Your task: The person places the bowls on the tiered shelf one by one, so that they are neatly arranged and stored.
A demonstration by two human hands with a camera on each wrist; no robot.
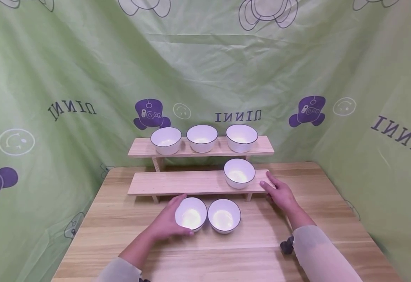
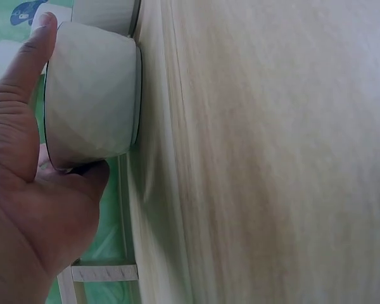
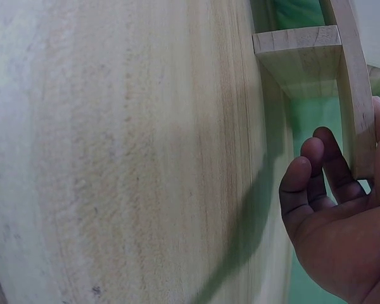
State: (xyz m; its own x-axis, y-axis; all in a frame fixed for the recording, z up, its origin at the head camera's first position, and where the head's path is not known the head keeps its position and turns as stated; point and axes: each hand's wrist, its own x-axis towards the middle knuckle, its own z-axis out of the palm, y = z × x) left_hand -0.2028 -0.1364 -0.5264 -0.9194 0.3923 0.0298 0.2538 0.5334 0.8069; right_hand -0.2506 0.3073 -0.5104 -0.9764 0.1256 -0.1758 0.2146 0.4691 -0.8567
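My left hand (image 1: 169, 220) grips a white dark-rimmed bowl (image 1: 191, 214) from its left side, in front of the two-tier wooden rack. In the left wrist view, fingers and thumb spread around that bowl (image 2: 92, 95); whether its base touches the table is unclear. A matching bowl (image 1: 224, 216) stands just right of it. My right hand (image 1: 282, 196) holds the right end of the lower shelf (image 1: 180, 183). Seen from the right wrist, its fingers curl below the shelf board (image 3: 358, 107), and the thumb is partly cut off.
One bowl (image 1: 239, 173) sits toward the right of the lower shelf. The upper shelf (image 1: 140, 147) carries a left bowl (image 1: 166, 141), a middle bowl (image 1: 202, 139) and a right bowl (image 1: 241, 138). A green printed curtain (image 1: 205, 70) hangs behind and beside the wooden table (image 1: 99, 243).
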